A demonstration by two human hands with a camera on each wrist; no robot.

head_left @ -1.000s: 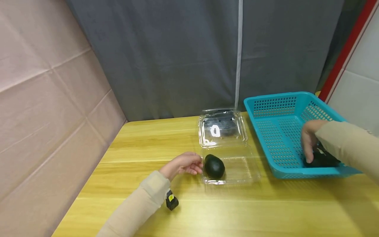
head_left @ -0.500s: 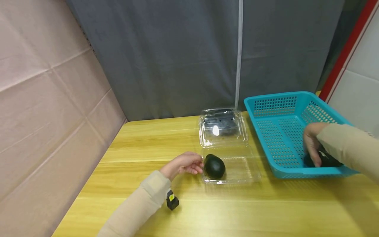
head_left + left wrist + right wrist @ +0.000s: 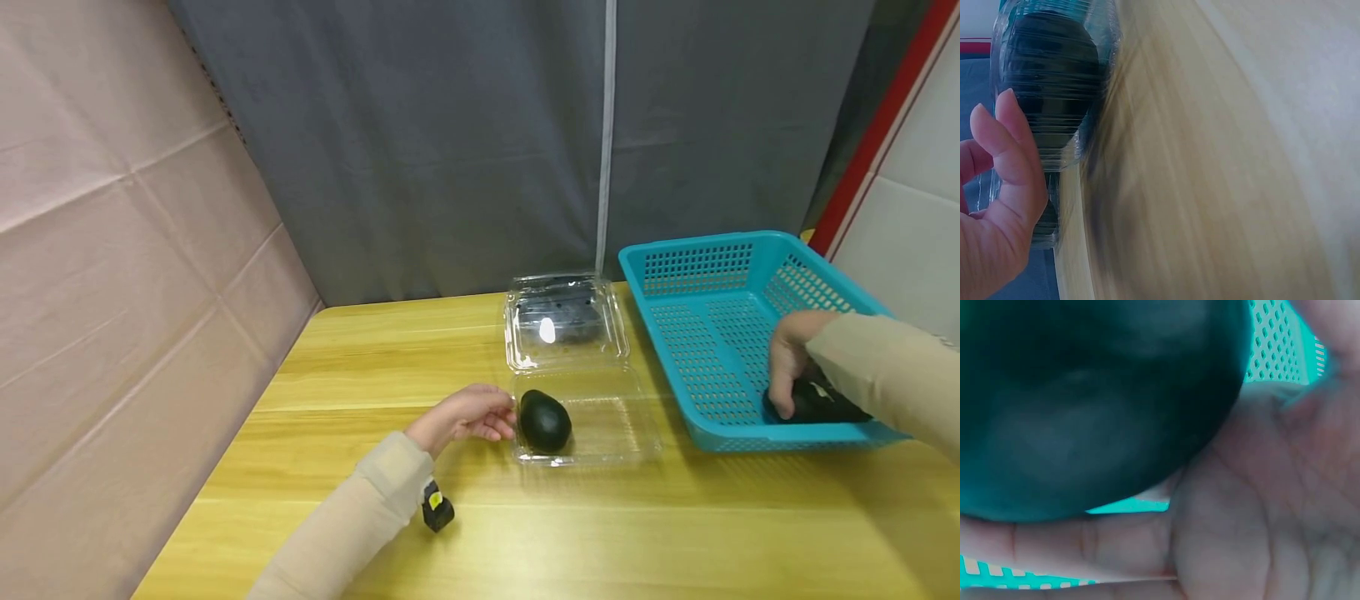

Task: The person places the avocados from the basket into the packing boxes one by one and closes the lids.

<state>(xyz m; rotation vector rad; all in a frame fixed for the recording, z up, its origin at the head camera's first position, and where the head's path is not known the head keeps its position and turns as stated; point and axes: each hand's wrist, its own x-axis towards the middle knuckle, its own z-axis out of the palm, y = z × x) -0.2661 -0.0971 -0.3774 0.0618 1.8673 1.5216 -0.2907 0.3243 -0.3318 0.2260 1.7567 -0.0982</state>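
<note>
A dark green avocado [image 3: 545, 422] lies in the left part of the clear plastic clamshell box [image 3: 607, 429], whose lid [image 3: 562, 321] is swung back. My left hand [image 3: 482, 414] rests at the box's left wall with fingers loosely bent. In the left wrist view, its fingertips [image 3: 1007, 103] overlap the ribbed wall in front of the avocado [image 3: 1054, 69]. Inside the turquoise basket [image 3: 697, 333], near its front right corner, my right hand [image 3: 787, 362] grips another dark avocado [image 3: 1097, 419]. The right wrist view shows a finger running beneath that fruit and the palm against its side.
Beneath everything is a wooden table [image 3: 337, 383]. A grey curtain [image 3: 420, 150] hangs along its back edge, and a pinkish cloth wall [image 3: 135, 292] closes off the left. A small black device [image 3: 437, 507] is at the left wrist. White tiles [image 3: 922, 200] stand behind the basket.
My right hand shifts slightly within the basket, its fingers readjusting on the avocado there. The left hand, the box and the avocado in it stay where they were.
</note>
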